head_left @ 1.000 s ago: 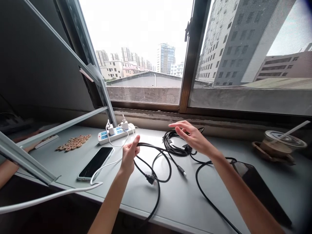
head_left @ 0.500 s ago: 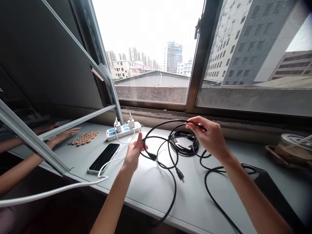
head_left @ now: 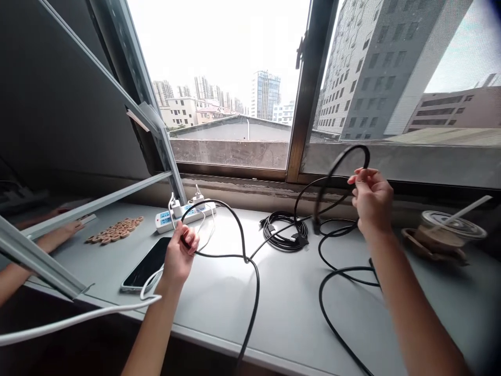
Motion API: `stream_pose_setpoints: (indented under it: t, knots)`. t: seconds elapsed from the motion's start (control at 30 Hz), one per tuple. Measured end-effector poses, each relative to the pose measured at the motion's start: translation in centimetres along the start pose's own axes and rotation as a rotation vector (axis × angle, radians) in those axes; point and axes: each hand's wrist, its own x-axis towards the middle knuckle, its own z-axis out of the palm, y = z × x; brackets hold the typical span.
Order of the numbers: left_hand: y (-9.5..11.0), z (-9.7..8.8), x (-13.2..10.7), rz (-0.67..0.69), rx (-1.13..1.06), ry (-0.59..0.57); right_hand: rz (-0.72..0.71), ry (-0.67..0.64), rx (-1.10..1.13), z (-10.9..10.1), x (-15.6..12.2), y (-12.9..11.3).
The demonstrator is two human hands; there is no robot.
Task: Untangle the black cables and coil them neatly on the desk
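Observation:
My left hand [head_left: 180,254] is closed on one end of a long black cable [head_left: 242,245] just above the grey desk [head_left: 282,308], close to a phone [head_left: 147,263]. My right hand [head_left: 371,198] pinches the same cable raised in front of the window, where it arches in a loop over my fingers. Between my hands the cable sags and crosses itself, and one strand runs off the desk's front edge. A coiled black cable bundle [head_left: 282,234] lies on the desk between the hands.
A white power strip [head_left: 183,213] with two chargers sits by the window frame, and a white cord [head_left: 78,317] leads to the phone. Small wooden discs [head_left: 115,230] lie at left near another person's hand [head_left: 64,230]. A lidded cup with a straw [head_left: 450,230] stands at right.
My hands have moved apart: the left hand went left and down towards the phone, the right hand lifted up and right, drawing the cable out into a wider span.

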Motion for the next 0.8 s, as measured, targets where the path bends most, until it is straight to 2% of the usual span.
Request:
stream_pose_setpoints:
  t: [0.1, 0.23, 0.33, 0.43, 0.6, 0.73, 0.8]
  knots:
    - [0.2, -0.5, 0.2, 0.039, 0.000, 0.027, 0.086, 0.034, 0.118, -0.1, 0.0, -0.6]
    - [0.0, -0.7, 0.3, 0.108, 0.013, 0.043, 0.137, -0.013, 0.236, 0.0, -0.3, -1.3]
    - [-0.1, -0.5, 0.4, 0.140, 0.013, 0.045, 0.120, -0.099, 0.218, 0.2, -0.4, -1.3]
    - [0.0, 0.0, 0.3, 0.175, -0.014, 0.060, 0.080, -0.182, 0.089, 0.3, -0.4, -1.0]
    - [0.3, 1.4, 0.1, 0.183, -0.069, 0.035, 0.006, -0.465, -0.027, 0.2, -0.2, -0.2]
    - [0.0, 3.3, 0.0, 0.143, -0.035, -0.016, -0.096, -0.681, 0.026, 0.2, -0.6, -0.6]
    - [-0.1, 4.3, 0.1, 0.148, 0.019, -0.060, -0.100, -0.772, 0.086, 0.2, -1.0, -1.2]
